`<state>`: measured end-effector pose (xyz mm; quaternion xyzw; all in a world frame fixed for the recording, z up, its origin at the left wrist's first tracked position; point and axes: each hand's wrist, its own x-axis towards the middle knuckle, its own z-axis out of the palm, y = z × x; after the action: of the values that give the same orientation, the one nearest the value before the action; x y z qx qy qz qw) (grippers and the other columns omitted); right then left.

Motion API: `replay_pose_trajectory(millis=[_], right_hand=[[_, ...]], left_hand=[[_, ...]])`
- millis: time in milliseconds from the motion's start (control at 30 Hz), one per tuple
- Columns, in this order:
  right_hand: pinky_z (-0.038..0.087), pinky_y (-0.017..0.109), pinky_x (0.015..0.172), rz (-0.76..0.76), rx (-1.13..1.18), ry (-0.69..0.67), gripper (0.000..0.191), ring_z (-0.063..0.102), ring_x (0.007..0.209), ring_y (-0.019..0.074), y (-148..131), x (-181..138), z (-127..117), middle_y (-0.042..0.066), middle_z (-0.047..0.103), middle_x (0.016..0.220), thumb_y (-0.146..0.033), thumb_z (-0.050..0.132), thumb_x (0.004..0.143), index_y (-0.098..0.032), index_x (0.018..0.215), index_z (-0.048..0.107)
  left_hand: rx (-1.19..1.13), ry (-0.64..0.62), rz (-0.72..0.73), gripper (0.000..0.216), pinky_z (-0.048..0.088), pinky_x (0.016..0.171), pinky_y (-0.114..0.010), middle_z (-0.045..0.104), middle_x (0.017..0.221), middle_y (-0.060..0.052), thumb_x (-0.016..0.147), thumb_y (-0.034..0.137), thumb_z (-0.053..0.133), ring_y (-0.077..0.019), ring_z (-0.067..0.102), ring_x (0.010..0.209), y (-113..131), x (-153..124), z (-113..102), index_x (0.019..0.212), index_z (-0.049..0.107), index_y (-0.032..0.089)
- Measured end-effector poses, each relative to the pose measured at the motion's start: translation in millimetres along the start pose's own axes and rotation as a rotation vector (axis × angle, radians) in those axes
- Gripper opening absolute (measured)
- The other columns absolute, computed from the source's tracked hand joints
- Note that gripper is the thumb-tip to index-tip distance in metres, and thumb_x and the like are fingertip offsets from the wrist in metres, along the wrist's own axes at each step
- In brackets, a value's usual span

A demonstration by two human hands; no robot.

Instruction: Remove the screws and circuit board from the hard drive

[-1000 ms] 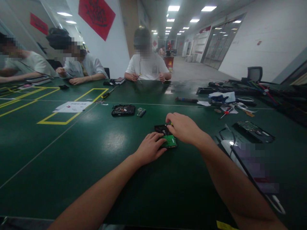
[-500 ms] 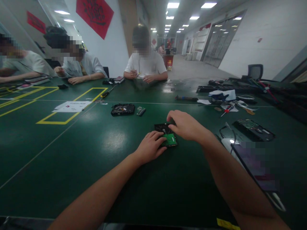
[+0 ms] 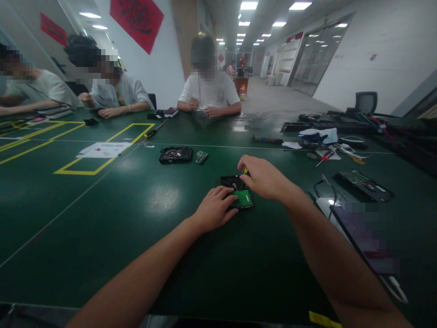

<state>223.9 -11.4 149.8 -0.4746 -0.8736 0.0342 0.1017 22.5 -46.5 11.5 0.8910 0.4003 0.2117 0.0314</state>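
A hard drive (image 3: 232, 181) with a green circuit board (image 3: 243, 198) lies flat on the table in front of me. My left hand (image 3: 215, 207) grips its left side, fingers over the board and thumb along the near edge. Above the drive's right far corner, my right hand (image 3: 261, 176) is closed around a small screwdriver (image 3: 246, 170). Only a bit of its yellow and black handle shows between the fingers; its tip is hidden or too small to make out.
Another opened hard drive (image 3: 175, 154) and a loose circuit board (image 3: 201, 157) lie farther left. On the right are a third drive (image 3: 362, 186), a dark tablet-like device (image 3: 358, 237), cables and a red screwdriver (image 3: 324, 159). Co-workers (image 3: 209, 93) sit across the green table (image 3: 112, 237).
The yellow part of the screwdriver handle now shows between my right fingers, where it was hidden before. Both hands stay in nearly the same place, and the view has shifted slightly.
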Motion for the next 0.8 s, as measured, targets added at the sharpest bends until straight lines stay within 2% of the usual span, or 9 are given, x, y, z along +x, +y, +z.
replay_pose_trajectory(millis=[167,333,467,600,700,800], right_hand=[[0.047,0.036,0.087,0.011,0.017,0.010,0.023,0.067,0.103,0.0265,2,1,1,0.012,0.071,0.116,-0.017,0.060,0.094,-0.018,0.116,0.059],[0.046,0.039,0.073,0.155,-0.127,0.052,0.020,0.070,0.092,0.0316,-7,3,2,0.014,0.074,0.102,-0.032,0.061,0.098,-0.017,0.111,0.062],[0.045,0.038,0.070,0.146,-0.129,0.046,0.025,0.069,0.088,0.0308,-7,3,3,0.014,0.074,0.101,-0.042,0.056,0.102,-0.018,0.108,0.063],[0.047,0.037,0.077,0.077,-0.088,0.023,0.016,0.068,0.095,0.0287,-2,2,2,0.013,0.073,0.107,-0.030,0.060,0.099,-0.019,0.110,0.063],[0.047,0.036,0.085,0.000,-0.024,-0.005,0.020,0.067,0.102,0.0264,-1,0,0,0.012,0.072,0.114,-0.016,0.062,0.093,-0.018,0.113,0.062],[0.048,0.036,0.084,-0.001,-0.007,-0.031,0.023,0.068,0.101,0.0270,-5,-2,-2,0.012,0.071,0.117,-0.019,0.063,0.093,-0.018,0.116,0.061]], left_hand=[[0.024,-0.013,0.006,0.040,0.047,0.110,-0.055,0.060,0.143,-0.015,0.100,0.042,0.062,-0.0343,0.052,0.134,1,0,-2,0.134,0.063,0.021],[0.024,-0.006,0.007,0.040,0.047,0.110,-0.054,0.060,0.143,-0.014,0.100,0.043,0.062,-0.0342,0.052,0.135,-1,0,1,0.133,0.064,0.021],[0.018,-0.005,0.003,0.040,0.047,0.110,-0.056,0.059,0.144,-0.014,0.099,0.042,0.064,-0.0345,0.051,0.135,-2,0,2,0.133,0.063,0.022],[0.027,-0.006,0.005,0.040,0.047,0.111,-0.055,0.059,0.144,-0.014,0.100,0.042,0.062,-0.0343,0.051,0.135,0,0,0,0.134,0.063,0.021],[0.026,-0.011,0.003,0.040,0.047,0.111,-0.055,0.059,0.144,-0.014,0.100,0.042,0.062,-0.0342,0.051,0.135,1,0,-1,0.134,0.063,0.021],[0.021,-0.019,0.003,0.041,0.047,0.110,-0.055,0.059,0.144,-0.014,0.100,0.042,0.063,-0.0343,0.051,0.135,0,0,-1,0.134,0.062,0.021]])
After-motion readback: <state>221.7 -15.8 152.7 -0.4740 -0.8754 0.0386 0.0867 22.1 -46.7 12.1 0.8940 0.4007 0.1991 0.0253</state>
